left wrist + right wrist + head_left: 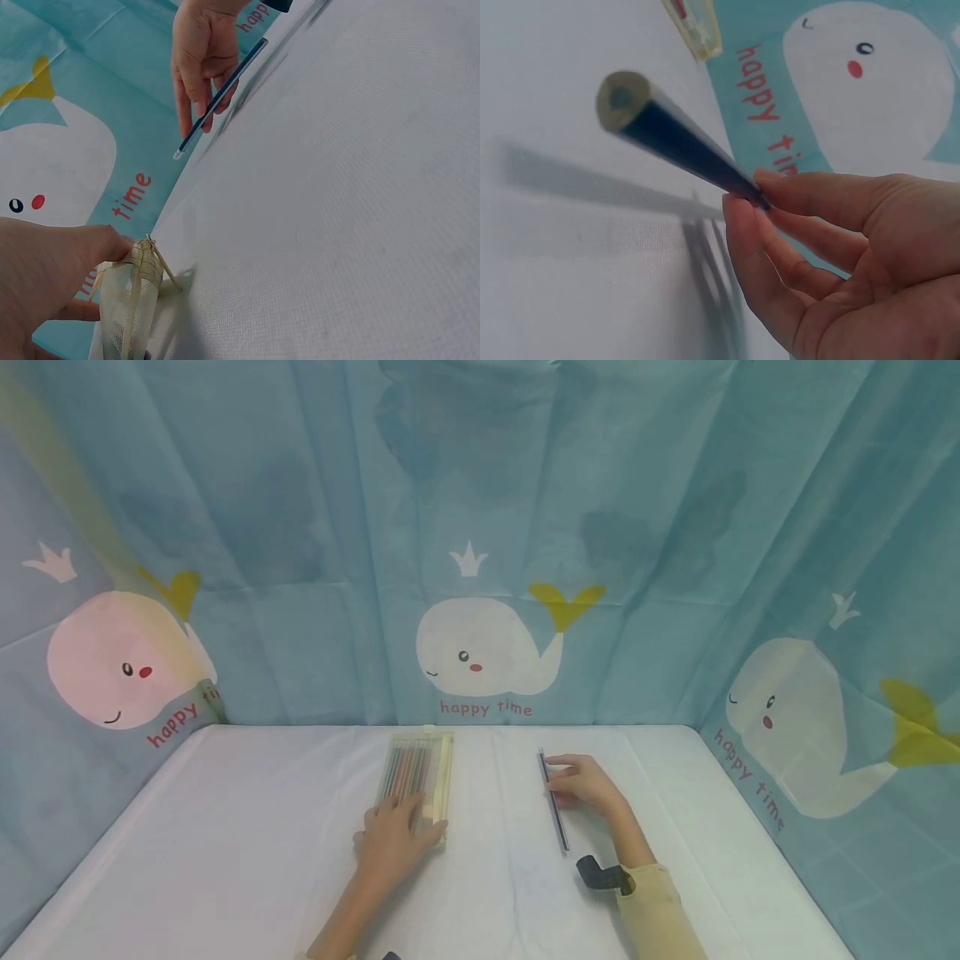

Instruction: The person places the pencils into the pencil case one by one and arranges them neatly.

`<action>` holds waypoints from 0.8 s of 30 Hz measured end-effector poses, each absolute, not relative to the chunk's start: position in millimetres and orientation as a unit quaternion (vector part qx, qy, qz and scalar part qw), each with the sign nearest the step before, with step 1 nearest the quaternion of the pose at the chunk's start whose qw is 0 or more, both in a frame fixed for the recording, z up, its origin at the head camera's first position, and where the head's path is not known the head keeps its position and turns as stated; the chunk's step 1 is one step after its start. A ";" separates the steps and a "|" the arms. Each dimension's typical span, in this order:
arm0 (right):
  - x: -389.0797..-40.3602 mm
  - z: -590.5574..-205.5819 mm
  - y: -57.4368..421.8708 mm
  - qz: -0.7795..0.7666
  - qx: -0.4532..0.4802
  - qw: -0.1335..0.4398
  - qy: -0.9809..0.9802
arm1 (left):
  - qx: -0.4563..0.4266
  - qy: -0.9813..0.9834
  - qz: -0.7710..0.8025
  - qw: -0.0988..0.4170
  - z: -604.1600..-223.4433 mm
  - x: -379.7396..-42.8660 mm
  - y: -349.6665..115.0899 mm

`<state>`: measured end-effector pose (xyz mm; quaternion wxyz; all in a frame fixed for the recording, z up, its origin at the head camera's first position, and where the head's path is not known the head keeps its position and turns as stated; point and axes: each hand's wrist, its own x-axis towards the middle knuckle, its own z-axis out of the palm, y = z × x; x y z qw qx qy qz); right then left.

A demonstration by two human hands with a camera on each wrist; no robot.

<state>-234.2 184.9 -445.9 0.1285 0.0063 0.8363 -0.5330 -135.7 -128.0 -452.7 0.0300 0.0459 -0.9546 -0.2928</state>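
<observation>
In the head view my left hand [393, 839] lies across the near end of a see-through mesh pencil case [444, 768] with yellowish edging. Its thumb is at the right edge and its fingers spread over toward the left side. Several coloured pencils [408, 768] show inside. The left wrist view has the thumb [112, 244] gripping the case's zipped edge [146, 262]. My right hand [588, 783] pinches a dark blue pencil [557, 814] between thumb and fingertips. The pencil's flat, unsharpened end [622, 101] faces the right wrist camera.
A white cloth [495, 893] covers the table. Behind and at both sides hangs a blue-green curtain [337, 652] printed with whales. A black strap piece [600, 873] sits at the right wrist, by the yellow sleeve [660, 914].
</observation>
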 end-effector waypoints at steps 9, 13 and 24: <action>-231.9 -443.7 175.8 -0.540 -0.005 0.121 0.833 | 0.046 -0.955 -0.291 0.031 -452.9 -135.8 -128.0; -230.8 -442.6 170.4 -0.542 -0.011 0.115 0.832 | 0.043 -0.955 -0.290 0.033 -452.4 -136.1 -128.9; -229.8 -447.4 154.8 -0.546 -0.011 0.105 0.831 | 0.044 -0.955 -0.293 0.033 -454.5 -137.0 -129.4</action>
